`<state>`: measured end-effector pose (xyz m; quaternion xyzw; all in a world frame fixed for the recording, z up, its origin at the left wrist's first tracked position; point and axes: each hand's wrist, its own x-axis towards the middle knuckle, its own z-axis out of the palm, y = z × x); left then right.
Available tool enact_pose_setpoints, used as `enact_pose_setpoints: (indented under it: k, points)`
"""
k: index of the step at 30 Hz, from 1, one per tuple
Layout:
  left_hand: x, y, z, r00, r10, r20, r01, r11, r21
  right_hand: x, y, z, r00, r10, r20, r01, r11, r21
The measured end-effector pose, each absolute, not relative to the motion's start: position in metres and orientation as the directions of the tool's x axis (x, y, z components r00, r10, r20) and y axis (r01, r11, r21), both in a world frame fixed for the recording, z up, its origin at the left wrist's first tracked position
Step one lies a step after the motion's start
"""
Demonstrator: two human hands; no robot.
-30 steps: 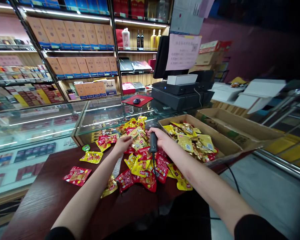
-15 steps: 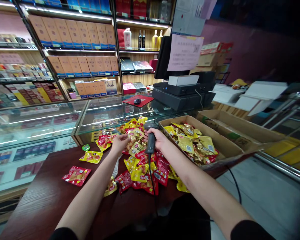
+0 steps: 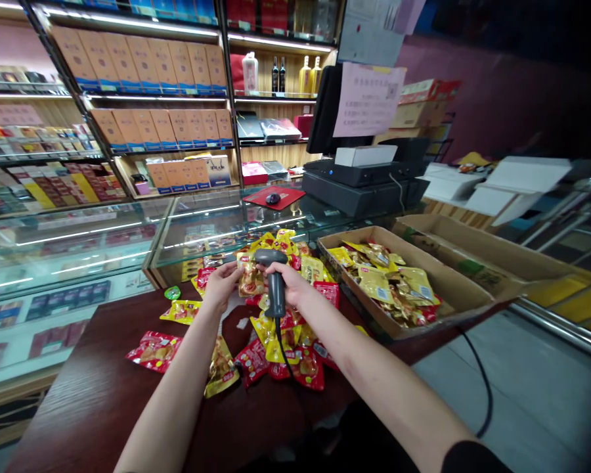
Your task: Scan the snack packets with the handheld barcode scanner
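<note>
My right hand [image 3: 291, 281] is wrapped round the grip of a dark grey barcode scanner [image 3: 276, 295], whose head points left and whose cable runs down over the heap. Pinched by its edge in my left hand [image 3: 222, 286] is a gold snack packet [image 3: 251, 276], held upright just in front of the scanner's head. Below and behind both hands lies a heap of red and yellow snack packets [image 3: 285, 338] on the dark wooden tabletop [image 3: 98, 381]. A red packet [image 3: 153, 351], a yellow packet [image 3: 181, 311] and a gold packet [image 3: 221, 369] lie apart, near my left forearm.
A cardboard box [image 3: 453, 312] partly filled with gold packets stands to the right, beside another cardboard box [image 3: 477, 253]. Behind are a glass counter [image 3: 201, 226], a mouse [image 3: 272, 198] on a red mat and a till with a monitor [image 3: 324, 112]. A small green item [image 3: 172, 293] lies at left.
My left hand has lifted the gold packet off the heap and drawn it left. My right hand has brought the scanner left, its head now close to the packet.
</note>
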<state>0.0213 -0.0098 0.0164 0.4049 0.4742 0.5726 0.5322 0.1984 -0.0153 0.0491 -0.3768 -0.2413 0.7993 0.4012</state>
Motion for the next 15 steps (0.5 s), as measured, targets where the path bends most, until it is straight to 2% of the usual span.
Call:
enact_pose_setpoints:
  k: [2,5,8,10,12,15]
  points:
    - [0.018,-0.008,0.016,-0.171,0.985,0.016,-0.152,-0.042,0.987,0.191,-0.015,0.046,-0.405,0.824,-0.395,-0.478,-0.56,-0.677]
    - [0.014,-0.007,0.016,-0.287,0.935,0.209,0.131,-0.178,0.975,0.181,-0.018,0.045,-0.367,0.856,-0.365,-0.527,-0.515,-0.676]
    - [0.013,-0.006,0.015,-0.259,0.912,0.319,0.32,-0.231,0.919,0.172,-0.024,0.046,-0.306,0.901,-0.308,-0.572,-0.433,-0.697]
    - [0.015,-0.006,0.015,-0.215,0.938,0.271,0.286,-0.205,0.936,0.166,-0.028,0.048,-0.234,0.942,-0.242,-0.59,-0.335,-0.735]
    - [0.016,-0.006,0.014,-0.191,0.965,0.181,0.173,-0.148,0.974,0.162,-0.033,0.051,-0.184,0.964,-0.193,-0.576,-0.265,-0.774]
    - [0.014,-0.005,0.013,-0.13,0.99,0.056,-0.009,-0.058,0.998,0.162,-0.036,0.053,-0.247,0.949,-0.194,-0.536,-0.301,-0.789]
